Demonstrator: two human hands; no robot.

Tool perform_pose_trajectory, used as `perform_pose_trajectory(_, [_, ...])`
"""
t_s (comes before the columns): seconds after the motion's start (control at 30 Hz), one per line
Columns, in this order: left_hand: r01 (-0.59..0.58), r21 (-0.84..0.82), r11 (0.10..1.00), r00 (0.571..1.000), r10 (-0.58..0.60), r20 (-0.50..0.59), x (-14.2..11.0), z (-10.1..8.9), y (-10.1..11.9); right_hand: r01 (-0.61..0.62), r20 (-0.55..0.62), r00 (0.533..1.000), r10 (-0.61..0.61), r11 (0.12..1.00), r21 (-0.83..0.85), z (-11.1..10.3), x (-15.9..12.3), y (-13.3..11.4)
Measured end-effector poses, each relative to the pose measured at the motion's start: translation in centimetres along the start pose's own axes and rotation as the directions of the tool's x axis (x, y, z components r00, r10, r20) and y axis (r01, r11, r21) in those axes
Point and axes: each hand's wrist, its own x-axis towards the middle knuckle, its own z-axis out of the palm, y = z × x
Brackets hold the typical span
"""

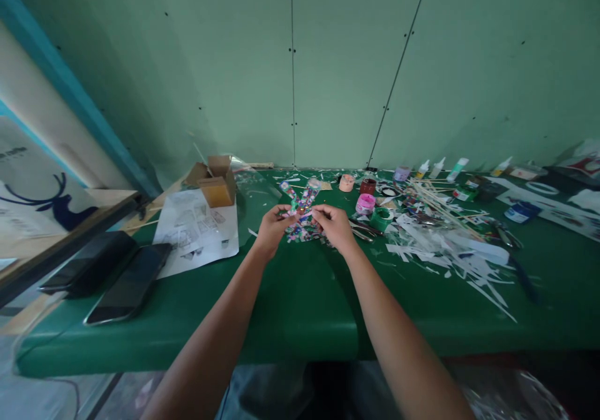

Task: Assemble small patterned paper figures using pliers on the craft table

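Note:
Between my two hands is a small craft piece (304, 204), speckled in many colours, with two ear-like parts sticking up in a V. My left hand (273, 227) pinches its left side between thumb and fingers. The fingertips of my right hand (335, 225) are closed on its right side. Small colourful bits (300, 234) show just below and behind the piece, partly covered by my hands. Past my right hand stand an open pink paint jar (365, 204) and an open green paint jar (381, 219), with a metal tool (363, 232), perhaps scissors, lying in front.
White paper scraps (435, 254) and thin wooden sticks (440, 207) cover the right side of the green table (290, 320). Glue bottles (437, 169) stand behind them. Leftward are a printed sheet (192, 232), a cardboard box (218, 185) and a phone (131, 282). A green wall (244, 64) closes the back.

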Motion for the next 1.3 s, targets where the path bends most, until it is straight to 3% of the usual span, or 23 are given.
perform_pose_trajectory(0.13, [-0.013,-0.048,0.999,0.994,0.007,-0.112,0.0,-0.2,0.4,-0.066,0.044,0.997,0.067,0.998,-0.011,-0.1,0.0,0.1])
perform_pose_trajectory(0.23, [-0.037,0.046,0.998,0.991,0.043,-0.130,0.0,-0.4,0.3,-0.002,-0.116,0.993,0.000,1.000,-0.012,-0.5,0.2,0.5])
perform_pose_trajectory(0.33, [-0.092,0.182,0.979,0.992,0.106,-0.068,0.1,-0.6,0.0,0.069,-0.285,0.955,-0.079,0.997,-0.043,-0.9,0.4,0.9])
perform_pose_trajectory(0.47, [-0.106,0.225,0.969,0.993,0.093,0.069,0.3,-0.7,-0.2,0.068,-0.186,0.979,-0.089,0.991,-0.115,-1.0,0.5,1.1])
perform_pose_trajectory(0.57, [-0.104,0.134,0.986,0.990,0.116,-0.083,0.4,-0.8,0.2,0.013,-0.133,0.991,-0.030,0.992,-0.126,-0.7,0.6,1.4])
perform_pose_trajectory(0.63, [-0.109,-0.007,0.994,0.973,0.105,-0.207,0.4,-0.8,0.5,-0.039,-0.161,0.986,0.032,0.998,-0.045,-0.4,0.7,1.5])
perform_pose_trajectory(0.67, [-0.105,-0.089,0.990,0.972,0.084,-0.218,0.4,-0.7,0.6,-0.059,-0.179,0.982,0.060,0.998,0.009,-0.3,0.7,1.5])
perform_pose_trajectory(0.7, [-0.091,-0.168,0.982,0.979,0.057,-0.193,0.3,-0.6,0.7,-0.076,-0.200,0.976,0.087,0.995,0.060,-0.2,0.7,1.5])
perform_pose_trajectory(0.77, [-0.012,-0.251,0.968,0.999,0.002,-0.042,0.0,-0.2,0.7,-0.106,-0.228,0.964,0.138,0.984,0.145,0.0,0.7,1.3])
perform_pose_trajectory(0.83, [0.083,-0.200,0.976,0.987,-0.052,0.154,-0.4,0.3,0.5,-0.130,-0.217,0.960,0.178,0.967,0.219,0.1,0.5,1.0])
perform_pose_trajectory(0.9, [0.113,-0.084,0.990,0.966,-0.090,0.241,-0.6,0.7,0.1,-0.150,-0.169,0.966,0.197,0.954,0.260,0.2,0.3,0.6])
perform_pose_trajectory(1.07, [0.058,0.129,0.990,0.996,-0.066,0.059,-0.3,0.9,-0.3,-0.202,-0.065,0.970,0.234,0.926,0.319,0.2,0.0,0.3])
perform_pose_trajectory(1.3, [0.123,0.063,0.990,0.992,-0.124,0.014,-0.3,0.6,0.1,-0.179,-0.150,0.958,0.243,0.920,0.349,0.0,0.1,0.4])
